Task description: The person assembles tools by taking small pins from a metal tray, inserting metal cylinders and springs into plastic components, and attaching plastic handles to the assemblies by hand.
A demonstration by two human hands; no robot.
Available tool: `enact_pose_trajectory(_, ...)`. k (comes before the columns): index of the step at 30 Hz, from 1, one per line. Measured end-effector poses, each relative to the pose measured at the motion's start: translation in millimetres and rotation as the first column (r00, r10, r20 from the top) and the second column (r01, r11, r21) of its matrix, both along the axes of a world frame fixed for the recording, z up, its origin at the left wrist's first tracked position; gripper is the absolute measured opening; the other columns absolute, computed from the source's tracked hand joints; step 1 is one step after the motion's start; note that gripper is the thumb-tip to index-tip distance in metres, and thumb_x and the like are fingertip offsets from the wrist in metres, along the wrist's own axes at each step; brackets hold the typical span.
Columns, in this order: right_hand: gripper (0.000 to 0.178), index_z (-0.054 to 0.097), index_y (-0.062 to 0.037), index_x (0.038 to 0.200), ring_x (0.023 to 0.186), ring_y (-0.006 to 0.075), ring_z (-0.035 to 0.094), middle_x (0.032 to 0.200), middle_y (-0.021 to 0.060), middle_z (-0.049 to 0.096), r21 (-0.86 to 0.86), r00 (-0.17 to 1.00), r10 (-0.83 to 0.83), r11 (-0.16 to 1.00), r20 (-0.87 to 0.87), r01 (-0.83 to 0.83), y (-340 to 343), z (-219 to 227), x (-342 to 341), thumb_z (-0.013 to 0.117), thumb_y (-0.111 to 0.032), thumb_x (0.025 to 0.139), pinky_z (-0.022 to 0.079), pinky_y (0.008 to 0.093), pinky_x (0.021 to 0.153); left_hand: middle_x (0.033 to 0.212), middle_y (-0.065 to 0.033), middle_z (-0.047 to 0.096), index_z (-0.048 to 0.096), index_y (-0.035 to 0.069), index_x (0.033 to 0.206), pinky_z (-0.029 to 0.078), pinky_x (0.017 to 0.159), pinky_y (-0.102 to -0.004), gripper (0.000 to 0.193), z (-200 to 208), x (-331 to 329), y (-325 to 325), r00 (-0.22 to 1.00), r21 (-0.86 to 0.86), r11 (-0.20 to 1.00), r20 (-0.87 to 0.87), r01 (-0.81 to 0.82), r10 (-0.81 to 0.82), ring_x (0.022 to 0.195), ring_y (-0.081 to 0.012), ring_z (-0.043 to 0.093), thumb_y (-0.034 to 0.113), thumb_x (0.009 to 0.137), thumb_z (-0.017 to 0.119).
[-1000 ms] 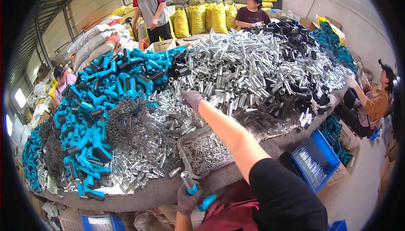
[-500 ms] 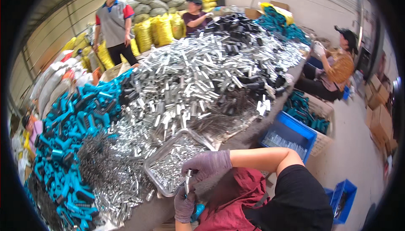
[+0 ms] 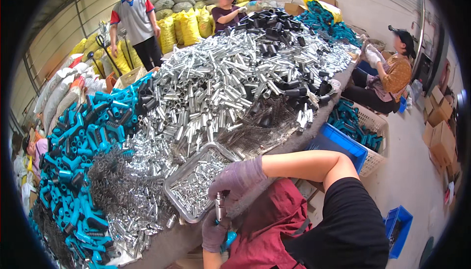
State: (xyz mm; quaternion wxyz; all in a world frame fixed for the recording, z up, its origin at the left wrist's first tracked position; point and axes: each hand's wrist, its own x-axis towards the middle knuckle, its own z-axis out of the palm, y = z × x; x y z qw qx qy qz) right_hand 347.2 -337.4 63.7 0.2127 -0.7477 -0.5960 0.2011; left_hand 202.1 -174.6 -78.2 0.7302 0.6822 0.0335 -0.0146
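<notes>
My left hand point(image 3: 215, 232), in a dark grey-purple glove, is closed around a short shiny metal tube point(image 3: 219, 209) that stands nearly upright. A teal plastic part point(image 3: 229, 239) shows just beside that hand; whether it joins the tube is hidden. My right hand point(image 3: 238, 179), gloved alike, reaches across from the right with its fingers curled at the tube's upper end. Its fingertips are partly hidden. Right beside it, a clear plastic tray point(image 3: 170, 195) on the table holds many small metal pins point(image 3: 196, 188).
Metal tubes point(image 3: 216, 82) are heaped over the table, with teal handles point(image 3: 83, 171) and dark springs point(image 3: 110, 180) at left. A blue crate point(image 3: 343, 146) and cream basket point(image 3: 382, 126) stand at right. A person point(image 3: 385, 72) sits beyond them; others are at the far side.
My right hand has shifted slightly left and down, staying at the tube's top. The tube stands a little straighter. The view has tilted slightly, and the standing person's arm has moved.
</notes>
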Motion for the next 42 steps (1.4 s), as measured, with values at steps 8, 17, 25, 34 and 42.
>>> enact_pose_trajectory(8, 0.047, 0.061, -0.0037, 0.09, 0.071, 0.0349, 0.062, 0.075, 0.0164, 0.062, -0.301, 0.972, 0.017, 0.952, 0.234, 0.056, 14, 31, -13, 0.069, -0.045, 0.069, 0.048, 0.0409, 0.063, 0.068, -0.0005, 0.055, 0.055, 0.003, 0.094, 0.043, 0.054, -0.0245, 0.037, -8, -3, 7, 0.996, 0.12, 0.993, 0.082, 0.015, -0.025, 0.059, -0.01, 0.053, 0.029, 0.074, 0.073)
enact_pose_trajectory(17, 0.035, 0.06, -0.005, 0.099, 0.084, 0.0337, 0.06, 0.086, 0.0157, 0.062, -0.136, 0.993, 0.118, 0.984, 0.001, -0.117, 12, 14, -4, 0.066, -0.032, 0.077, 0.046, 0.042, 0.073, 0.071, -0.0009, 0.056, 0.058, 0.003, 0.095, 0.044, 0.055, -0.0249, 0.035, -7, -3, 7, 0.999, -0.03, 0.998, -0.009, 0.049, -0.049, 0.061, -0.0094, 0.053, 0.026, 0.075, 0.074)
enact_pose_trajectory(25, 0.042, 0.06, -0.0037, 0.096, 0.08, 0.0356, 0.06, 0.084, 0.0169, 0.062, -0.247, 0.968, 0.138, 0.965, 0.207, -0.084, 18, 16, -13, 0.066, -0.04, 0.075, 0.048, 0.0435, 0.067, 0.067, -0.0017, 0.056, 0.056, 0.004, 0.096, 0.044, 0.054, -0.0249, 0.035, -12, -5, 10, 0.996, -0.099, 0.991, 0.006, 0.087, -0.087, 0.059, -0.0106, 0.055, 0.025, 0.076, 0.074)
enact_pose_trajectory(34, 0.033, 0.061, -0.0042, 0.095, 0.079, 0.036, 0.06, 0.082, 0.017, 0.061, 0.048, 0.967, 0.181, 0.98, 0.18, -0.192, 19, 4, -11, 0.063, -0.033, 0.078, 0.048, 0.0433, 0.07, 0.071, 0.0003, 0.056, 0.059, 0.002, 0.097, 0.041, 0.054, -0.0227, 0.025, 0, -7, 8, 0.995, -0.176, 0.98, -0.019, 0.091, -0.096, 0.062, -0.0065, 0.05, 0.019, 0.081, 0.068)
enact_pose_trajectory(42, 0.044, 0.061, -0.0008, 0.091, 0.081, 0.0352, 0.06, 0.083, 0.0211, 0.061, -0.273, 0.971, 0.103, 0.961, 0.214, -0.042, 25, 27, -18, 0.068, -0.04, 0.073, 0.048, 0.0412, 0.07, 0.072, 0.0014, 0.055, 0.059, 0.001, 0.102, 0.041, 0.056, -0.0223, 0.03, 8, -10, 6, 0.997, -0.175, 0.982, -0.015, 0.068, -0.071, 0.063, -0.0061, 0.049, 0.017, 0.08, 0.069)
